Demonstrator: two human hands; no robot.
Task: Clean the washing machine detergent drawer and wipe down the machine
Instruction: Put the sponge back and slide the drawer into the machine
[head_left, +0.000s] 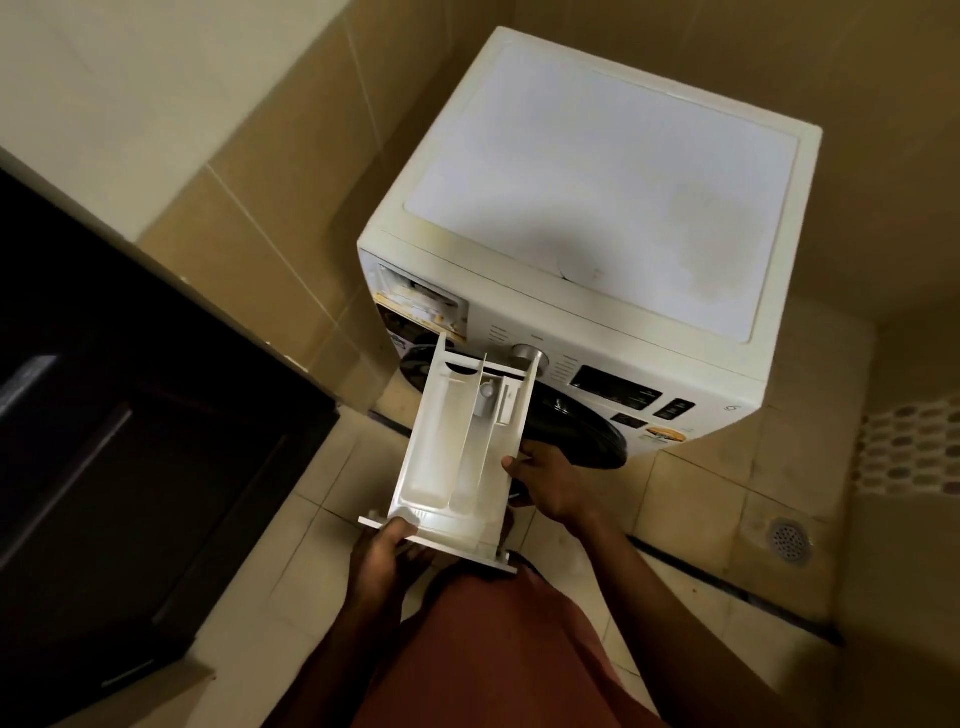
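Grip: L hand (387, 551) pinches detergent drawer (447, 457) by its front panel, at 6 o'clock; R hand (553, 488) clasps the side wall at 3. Drawer's out of its slot (421, 304), long axis 6–12 toward washing machine (597, 197); L hand nearer me.

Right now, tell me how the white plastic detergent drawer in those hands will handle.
The white plastic detergent drawer looks stiff: no sag between the left hand at its front panel and the right hand on its side. Thin walls and empty compartments suggest light. Glossy plastic may slip.
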